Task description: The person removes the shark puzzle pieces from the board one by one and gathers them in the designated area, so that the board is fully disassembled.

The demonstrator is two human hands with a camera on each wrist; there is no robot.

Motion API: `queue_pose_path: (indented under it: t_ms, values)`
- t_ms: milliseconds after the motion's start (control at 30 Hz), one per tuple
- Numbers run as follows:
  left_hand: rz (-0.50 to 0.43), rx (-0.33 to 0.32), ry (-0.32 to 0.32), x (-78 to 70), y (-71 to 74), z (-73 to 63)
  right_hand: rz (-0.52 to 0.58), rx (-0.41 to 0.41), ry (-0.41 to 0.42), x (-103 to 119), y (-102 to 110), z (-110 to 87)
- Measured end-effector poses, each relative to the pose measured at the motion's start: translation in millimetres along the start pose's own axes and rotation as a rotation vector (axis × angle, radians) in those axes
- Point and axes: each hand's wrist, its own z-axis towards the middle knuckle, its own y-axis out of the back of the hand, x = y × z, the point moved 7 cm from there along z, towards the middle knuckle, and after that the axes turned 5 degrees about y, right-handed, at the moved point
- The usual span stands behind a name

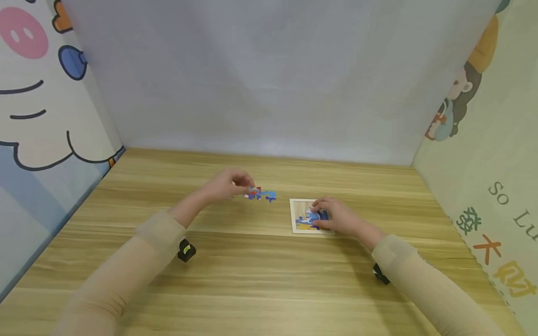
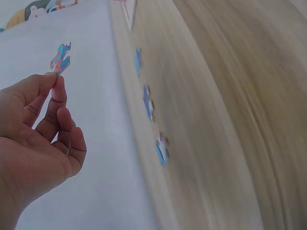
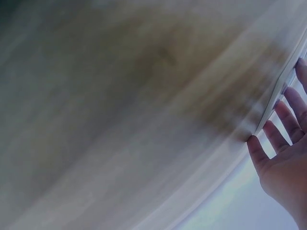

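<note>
While the left hand (image 1: 224, 186) pinches a puzzle piece (image 2: 60, 61), we find the right hand (image 1: 339, 217) spread against the frame edge (image 1: 293, 215), ample tabletop (image 1: 260, 280) alongside.

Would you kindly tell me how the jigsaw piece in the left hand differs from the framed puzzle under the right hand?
The jigsaw piece is small and irregular; the framed puzzle is larger and four-sided. The jigsaw piece is pinched in the air, while the framed puzzle rests on the table. Both show blue.

The grained table (image 1: 269, 284) was seen beneath the fingers (image 2: 58, 96); beyond, a pale sheet (image 1: 260, 84) was flanked by printed walls (image 1: 491, 172).
</note>
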Motion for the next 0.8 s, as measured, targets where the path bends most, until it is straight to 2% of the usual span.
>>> queue_pose_path:
  t_ms: [133, 333, 433, 633, 800]
  values:
    - [-0.027, -0.020, 0.015, 19.4, 8.0, -6.8, -0.013, 0.004, 0.007, 0.0, -0.2, -0.1]
    - [-0.003, -0.063, 0.031, 46.5, 16.6, -17.4, -0.025, 0.005, 0.006, -2.5, -1.0, 0.2]
    - [-0.010, -0.047, 0.044, 56.3, 18.1, -21.1, -0.028, 0.004, 0.001, -2.8, -0.7, 0.0]
    - [-0.007, 0.007, 0.028, 77.7, 15.0, -23.4, -0.031, 0.011, 0.001, -4.2, -1.2, -0.5]
    - [0.026, 0.018, 0.099, 90.4, 12.9, -19.4, -0.037, 0.010, 0.004, -3.6, -1.0, 0.4]
